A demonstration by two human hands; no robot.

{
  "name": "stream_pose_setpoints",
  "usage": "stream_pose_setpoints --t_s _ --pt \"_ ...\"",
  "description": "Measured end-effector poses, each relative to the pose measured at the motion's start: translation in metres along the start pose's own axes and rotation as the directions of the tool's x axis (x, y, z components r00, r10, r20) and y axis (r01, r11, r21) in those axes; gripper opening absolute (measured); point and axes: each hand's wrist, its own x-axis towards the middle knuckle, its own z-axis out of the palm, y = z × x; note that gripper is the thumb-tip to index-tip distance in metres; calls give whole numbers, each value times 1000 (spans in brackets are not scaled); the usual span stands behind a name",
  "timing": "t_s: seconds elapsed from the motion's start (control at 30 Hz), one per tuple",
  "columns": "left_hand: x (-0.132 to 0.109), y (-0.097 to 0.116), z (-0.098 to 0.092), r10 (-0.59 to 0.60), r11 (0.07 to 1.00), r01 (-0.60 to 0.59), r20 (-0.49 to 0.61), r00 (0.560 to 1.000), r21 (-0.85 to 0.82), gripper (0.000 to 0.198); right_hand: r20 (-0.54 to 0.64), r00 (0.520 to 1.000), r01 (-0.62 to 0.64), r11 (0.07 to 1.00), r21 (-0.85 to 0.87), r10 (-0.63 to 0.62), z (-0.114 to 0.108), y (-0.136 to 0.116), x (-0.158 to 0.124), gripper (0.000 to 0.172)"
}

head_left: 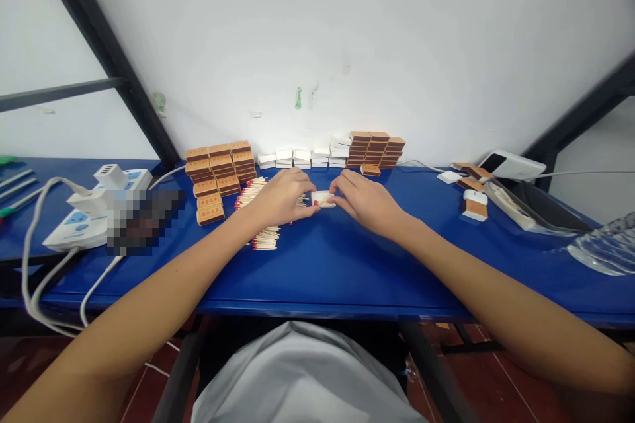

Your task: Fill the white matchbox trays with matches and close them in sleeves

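A small white matchbox tray (323, 199) with a few red-tipped matches in it lies on the blue table (337, 264). My left hand (281, 198) is closed, pinching at the tray's left end. My right hand (364, 201) is closed on the tray's right end. A loose pile of red-tipped matches (262, 238) lies under and beside my left hand.
Stacks of brown matchboxes (221, 168) stand at the back left, another brown stack (376, 149) at the back right, white inner trays (302, 157) between them. A power strip with plugs (99, 201) sits at left. A phone, cables and loose boxes (475, 205) lie at right.
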Motion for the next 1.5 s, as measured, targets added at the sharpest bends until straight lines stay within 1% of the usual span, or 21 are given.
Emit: stream_pose_setpoints --t_s 0.27,0.53,0.73,1.07,1.17,1.23,1.3,1.37,1.5 --pt "-1 4 -1 15 1000 -15 6 1000 -4 30 57 997 45 998 45 -48 1 1 -1 14" --pt "-1 6 -1 54 998 -54 -7 999 -15 31 119 991 43 993 112 -56 4 1 -1 16" --pt "0 5 -2 71 997 -71 -20 997 -13 29 140 988 44 993 110 -59 1 -2 0 15" --pt "0 2 -1 73 997 -73 -18 997 29 31 85 995 38 994 98 -47 -3 -1 0 14" --pt "1 -3 -5 66 997 -65 -19 998 48 33 74 997 28 996 81 -34 -7 -3 0 13" --pt "1 -10 -8 35 997 -33 -36 999 68 33 67 997 34 996 86 -40 -10 -6 0 15" --pt "0 -18 -11 -19 996 25 -70 997 90 30 72 995 59 994 94 -66 -10 -13 0 17" --pt "0 -24 -13 -63 992 72 -92 994 104 28 93 989 111 990 89 -119 -6 -22 1 20" --pt "0 -26 -13 -81 987 92 -91 993 130 28 149 955 256 967 16 -255 13 -40 6 28"
